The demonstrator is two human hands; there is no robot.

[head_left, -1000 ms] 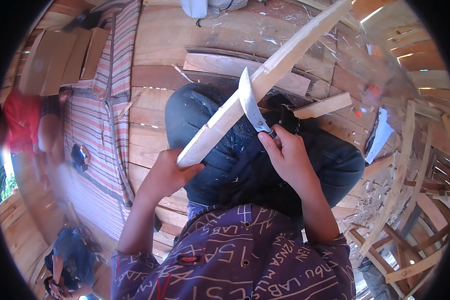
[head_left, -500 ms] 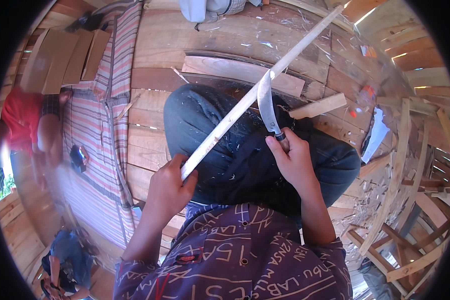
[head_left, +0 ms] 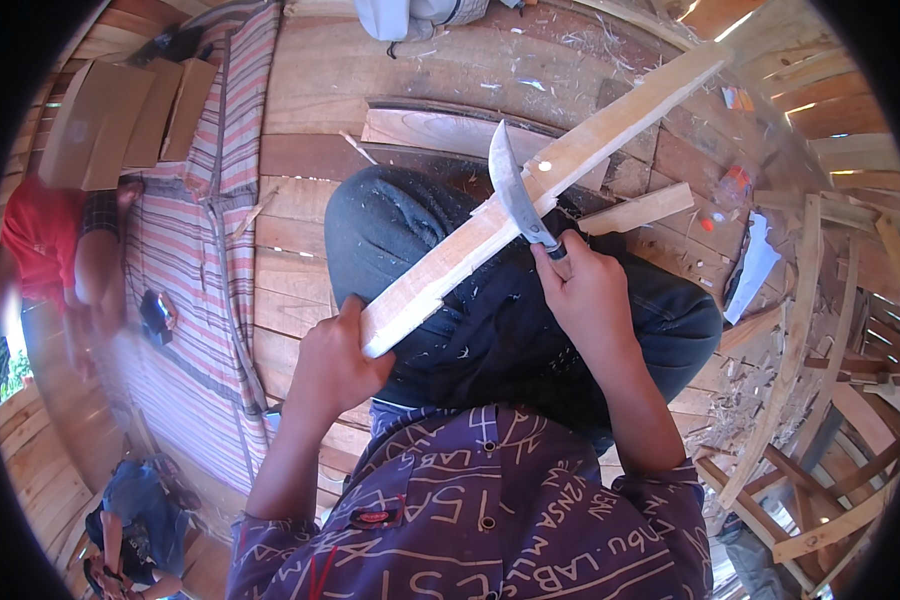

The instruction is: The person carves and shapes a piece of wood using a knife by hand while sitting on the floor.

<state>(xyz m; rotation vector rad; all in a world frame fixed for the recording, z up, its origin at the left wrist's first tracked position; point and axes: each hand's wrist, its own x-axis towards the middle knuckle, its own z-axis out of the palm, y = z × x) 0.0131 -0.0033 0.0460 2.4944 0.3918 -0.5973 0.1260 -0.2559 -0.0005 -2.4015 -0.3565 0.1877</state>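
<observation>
A long, pale wooden plank (head_left: 440, 268) slants from my lap up toward the far right, its wide face showing and its edge rough and chipped. My left hand (head_left: 342, 352) grips the near end of it. In my right hand (head_left: 585, 285) is the handle of a knife with a broad curved blade (head_left: 510, 185). The blade lies across the middle of the plank, its tip pointing away and a little left. Whether the edge bites into the wood I cannot tell. Dark trousers (head_left: 390, 220) under the plank carry small wood chips.
Boards (head_left: 440, 135) and a short wood offcut (head_left: 640, 210) lie beyond my knees. Shavings litter the plank floor. A wooden frame (head_left: 820, 480) stands at right. On the left are a striped mat (head_left: 195, 330), a cardboard box (head_left: 100, 125), a person in red (head_left: 45, 240) and another person (head_left: 140, 520) below.
The plank has turned about its length, so its wide face shows instead of its narrow edge. The knife has shifted left and now crosses the plank.
</observation>
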